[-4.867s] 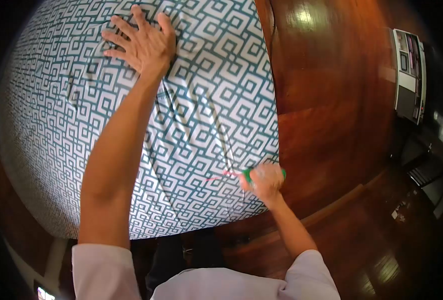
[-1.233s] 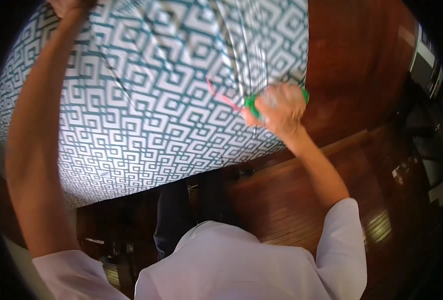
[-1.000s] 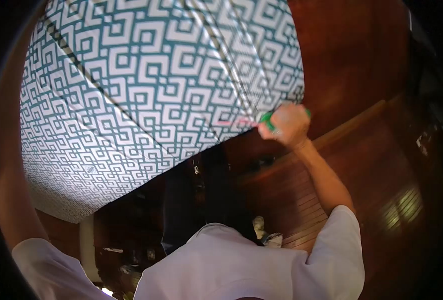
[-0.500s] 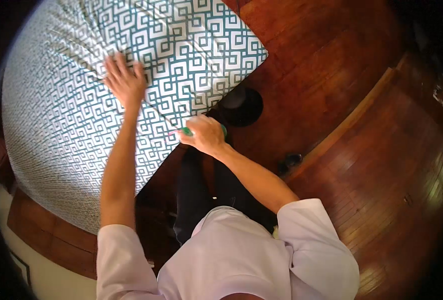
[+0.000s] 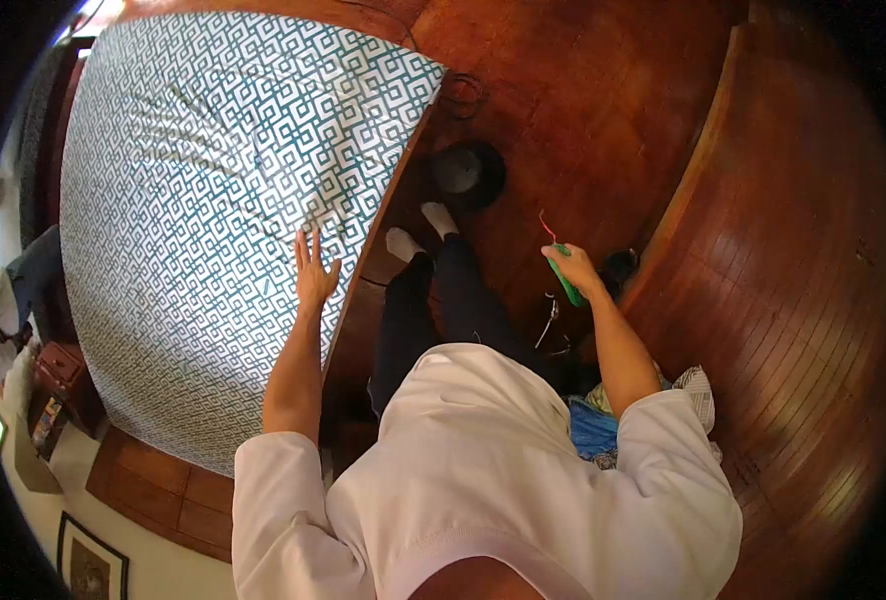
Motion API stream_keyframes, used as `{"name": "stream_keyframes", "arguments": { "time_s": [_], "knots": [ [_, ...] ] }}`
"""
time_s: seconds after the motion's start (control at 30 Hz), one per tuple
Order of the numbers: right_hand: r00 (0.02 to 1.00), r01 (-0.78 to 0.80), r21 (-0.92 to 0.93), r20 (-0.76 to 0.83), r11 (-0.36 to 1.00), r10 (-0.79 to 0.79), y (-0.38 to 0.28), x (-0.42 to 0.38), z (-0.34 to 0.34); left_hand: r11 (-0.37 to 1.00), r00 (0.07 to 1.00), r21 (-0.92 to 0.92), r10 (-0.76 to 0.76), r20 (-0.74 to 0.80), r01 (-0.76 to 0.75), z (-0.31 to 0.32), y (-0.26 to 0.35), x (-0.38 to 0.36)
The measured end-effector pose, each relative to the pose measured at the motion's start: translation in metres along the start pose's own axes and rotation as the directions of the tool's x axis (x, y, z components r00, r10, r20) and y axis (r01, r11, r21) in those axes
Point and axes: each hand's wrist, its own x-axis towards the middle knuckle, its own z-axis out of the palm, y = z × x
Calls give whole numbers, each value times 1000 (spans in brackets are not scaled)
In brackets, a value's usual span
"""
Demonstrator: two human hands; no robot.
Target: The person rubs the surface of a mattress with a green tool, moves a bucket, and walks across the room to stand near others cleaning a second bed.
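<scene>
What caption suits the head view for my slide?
Left hand flat on the patterned bedsheet; right hand holds a green-handled tool over the wooden floor.

A matt woven cloth printed with a teal-and-white geometric pattern [image 5: 193, 200] is seen stretched over the bed, faintly creased, and is touched at its edge by the bare left hand [image 5: 314, 270]. A smooth green plastic tool with a thin red tip [image 5: 561, 268] is gripped in the right hand [image 5: 573, 268]. The reddish-brown wooden floor [image 5: 763, 300] is finished in a glossy polish, and the white shirt [image 5: 483, 470] is made of soft matt fabric.
</scene>
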Motion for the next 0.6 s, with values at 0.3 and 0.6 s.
{"name": "stream_keyframes", "arguments": {
  "time_s": [0.3, 0.6],
  "knots": [
    [995, -4, -358, 90, 934, 38, 36, -16, -67, 369, 674, -598, -598, 434, 712, -14, 24, -115],
    [975, 210, -242, -25, 947, -223, 31, 82, -133, 151, 521, -666, -753, 401, 731, -18, 153, -205]
  ]
}}
